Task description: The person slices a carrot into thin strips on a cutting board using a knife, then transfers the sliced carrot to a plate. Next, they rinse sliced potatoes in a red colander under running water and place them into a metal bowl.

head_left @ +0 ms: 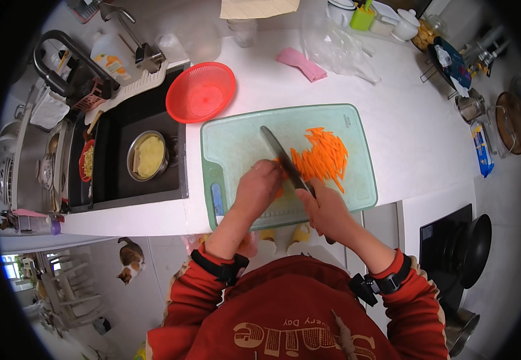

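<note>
A kitchen knife (281,151) is gripped in my right hand (327,211), its blade slanting away to the far left over the pale green cutting board (236,129). Close against the blade's left side, my left hand (257,187) has its fingers bent and pressed down on a piece of carrot, mostly hidden under them. A bit of orange carrot (279,192) shows beside that hand. To the right of the blade lies a loose pile of carrot strips (325,157).
A red plastic basket (189,99) stands behind the board's left corner. Left of it, the black sink (115,189) holds a metal bowl with pale yellow slices (150,157). A pink cloth (302,64) and clear plastic bag (344,51) lie behind. A cat (131,259) is on the floor.
</note>
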Action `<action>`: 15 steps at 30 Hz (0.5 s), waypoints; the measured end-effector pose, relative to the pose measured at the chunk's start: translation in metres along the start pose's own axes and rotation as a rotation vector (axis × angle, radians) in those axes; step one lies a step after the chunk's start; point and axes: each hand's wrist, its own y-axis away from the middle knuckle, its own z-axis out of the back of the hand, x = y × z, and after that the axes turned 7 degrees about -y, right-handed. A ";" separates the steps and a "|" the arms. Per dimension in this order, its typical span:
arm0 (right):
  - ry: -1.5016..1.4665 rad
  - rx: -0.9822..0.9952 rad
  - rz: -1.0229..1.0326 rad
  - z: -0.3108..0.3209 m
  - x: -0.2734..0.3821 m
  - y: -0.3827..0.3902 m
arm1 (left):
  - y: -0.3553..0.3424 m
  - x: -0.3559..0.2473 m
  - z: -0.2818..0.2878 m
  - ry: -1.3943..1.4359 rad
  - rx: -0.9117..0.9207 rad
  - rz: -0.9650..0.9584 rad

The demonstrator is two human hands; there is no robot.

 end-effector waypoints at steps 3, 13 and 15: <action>0.041 0.014 0.039 0.001 -0.001 0.008 | 0.000 0.001 -0.001 0.001 -0.027 -0.013; 0.068 0.004 -0.017 -0.007 -0.002 -0.010 | 0.001 0.002 -0.004 0.026 -0.071 -0.021; 0.047 -0.002 0.018 -0.010 0.000 -0.011 | 0.001 0.002 -0.002 0.021 -0.059 -0.018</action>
